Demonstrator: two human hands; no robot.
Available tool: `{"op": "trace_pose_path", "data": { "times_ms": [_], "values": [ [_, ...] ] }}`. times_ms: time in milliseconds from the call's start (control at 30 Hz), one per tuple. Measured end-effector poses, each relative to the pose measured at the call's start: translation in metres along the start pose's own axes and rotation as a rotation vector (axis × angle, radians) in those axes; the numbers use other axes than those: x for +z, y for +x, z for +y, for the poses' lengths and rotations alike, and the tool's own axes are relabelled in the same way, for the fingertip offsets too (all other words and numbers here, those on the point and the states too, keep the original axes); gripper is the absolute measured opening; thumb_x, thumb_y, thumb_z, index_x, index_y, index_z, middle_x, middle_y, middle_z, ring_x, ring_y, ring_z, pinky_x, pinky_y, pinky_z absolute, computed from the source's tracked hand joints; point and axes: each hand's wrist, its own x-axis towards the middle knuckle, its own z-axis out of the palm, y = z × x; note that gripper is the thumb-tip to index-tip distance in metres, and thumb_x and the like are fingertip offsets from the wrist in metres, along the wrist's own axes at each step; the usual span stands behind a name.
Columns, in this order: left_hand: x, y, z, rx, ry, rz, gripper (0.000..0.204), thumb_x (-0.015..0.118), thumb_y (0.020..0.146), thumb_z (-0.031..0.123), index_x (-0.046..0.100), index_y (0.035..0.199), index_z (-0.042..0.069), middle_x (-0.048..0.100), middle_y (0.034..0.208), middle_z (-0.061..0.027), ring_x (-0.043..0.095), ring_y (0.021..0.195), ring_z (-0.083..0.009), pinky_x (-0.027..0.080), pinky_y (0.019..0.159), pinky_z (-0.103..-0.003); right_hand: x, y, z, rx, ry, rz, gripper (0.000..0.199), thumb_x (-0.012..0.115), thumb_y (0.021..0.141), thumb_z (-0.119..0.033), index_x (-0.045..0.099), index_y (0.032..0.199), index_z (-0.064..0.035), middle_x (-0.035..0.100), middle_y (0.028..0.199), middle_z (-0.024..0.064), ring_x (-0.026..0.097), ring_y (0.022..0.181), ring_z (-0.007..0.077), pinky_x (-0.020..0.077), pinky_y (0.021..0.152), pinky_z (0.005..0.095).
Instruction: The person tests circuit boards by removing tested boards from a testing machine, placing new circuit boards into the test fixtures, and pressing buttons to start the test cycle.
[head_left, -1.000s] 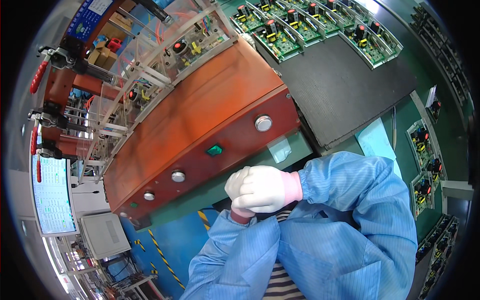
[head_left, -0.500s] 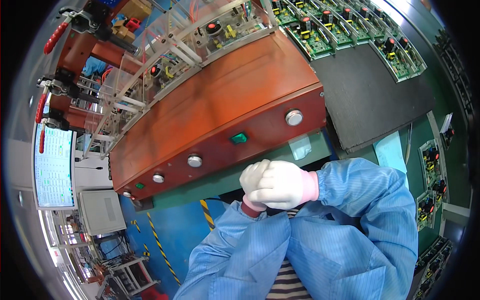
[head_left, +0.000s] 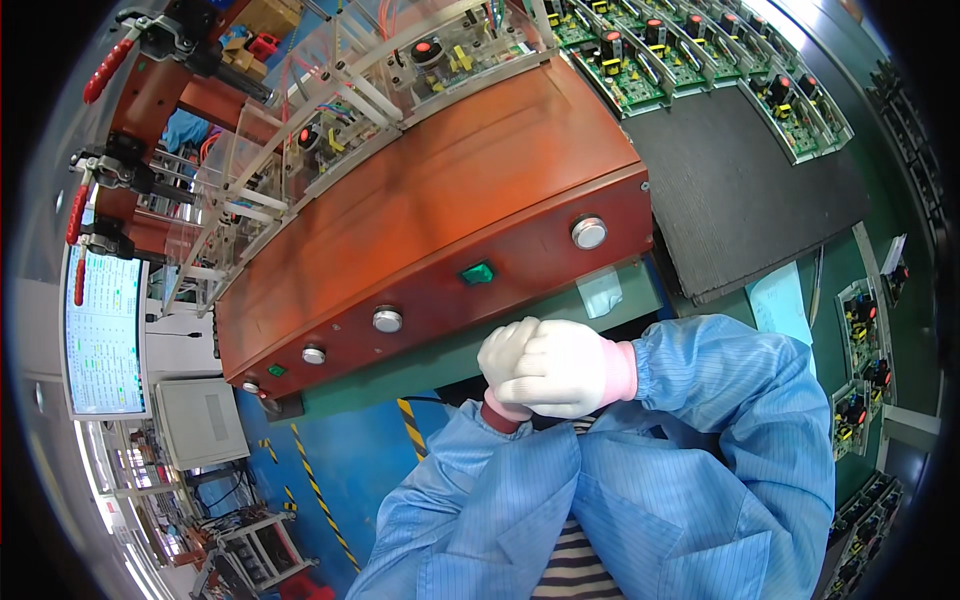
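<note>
In front of my body, my hands are clasped together in white knit gloves with pink cuffs. My right hand (head_left: 568,368) lies folded over my left hand (head_left: 504,352), its fingers curled and closed. Part of the left is covered by the right, and what shows of it is a closed fist. No object shows in either hand. Just beyond them is the front of a red-brown metal test fixture (head_left: 440,250), with round silver buttons (head_left: 589,232) and a green switch (head_left: 478,273). The hands touch neither the fixture nor its buttons.
Clear guards with wiring and red-handled toggle clamps (head_left: 108,70) stand along the fixture's back. Green circuit boards (head_left: 655,50) sit on a black mat (head_left: 750,190) at right, more boards (head_left: 855,320) beyond it. A monitor (head_left: 104,330) and grey cabinet (head_left: 203,422) are at left.
My clasped hands hold the same pose. The view has shifted very slightly, with the fixture and monitor sitting a little further left.
</note>
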Motion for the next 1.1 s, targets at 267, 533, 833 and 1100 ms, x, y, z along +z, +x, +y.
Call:
{"op": "trace_pose_path", "data": {
  "times_ms": [267,533,833,1100],
  "values": [
    [-0.009,0.006,0.015,-0.232,-0.063,-0.077,0.018,0.064,0.080,0.026,0.061,0.080,0.008,0.056,0.069,-0.0067,0.051,0.058,-0.0271,0.045,0.056,-0.038,0.002,0.000,0.001,-0.010,0.026,0.035,0.015,0.059,0.098,-0.016,0.067,0.103,-0.0043,0.064,0.090,0.0125,0.059,0.079,0.0310,0.0504,0.080,0.0387],
    [-0.008,0.002,0.013,-0.261,-0.076,-0.119,0.020,0.065,0.079,0.028,0.064,0.083,0.009,0.058,0.071,-0.0064,0.053,0.061,-0.0267,0.046,0.058,-0.037,-0.002,0.002,0.000,-0.015,0.015,0.013,0.015,0.058,0.098,-0.016,0.067,0.102,-0.0042,0.064,0.091,0.0127,0.058,0.079,0.0312,0.0507,0.080,0.0385],
    [-0.007,0.001,0.013,-0.271,-0.046,-0.132,0.022,0.065,0.079,0.030,0.066,0.086,0.009,0.060,0.073,-0.0058,0.054,0.063,-0.0264,0.048,0.060,-0.037,-0.001,0.002,0.000,-0.014,0.016,0.024,0.015,0.057,0.098,-0.016,0.067,0.102,-0.0046,0.064,0.091,0.0121,0.058,0.079,0.0310,0.0507,0.080,0.0387],
    [-0.004,-0.005,0.009,-0.265,-0.049,-0.127,0.022,0.065,0.079,0.031,0.065,0.084,0.009,0.059,0.072,-0.0057,0.054,0.062,-0.0262,0.047,0.060,-0.037,0.000,-0.001,0.000,0.003,0.014,0.002,0.015,0.057,0.098,-0.016,0.067,0.102,-0.0050,0.064,0.091,0.0113,0.058,0.079,0.0311,0.0506,0.080,0.0386]
  ]
}}
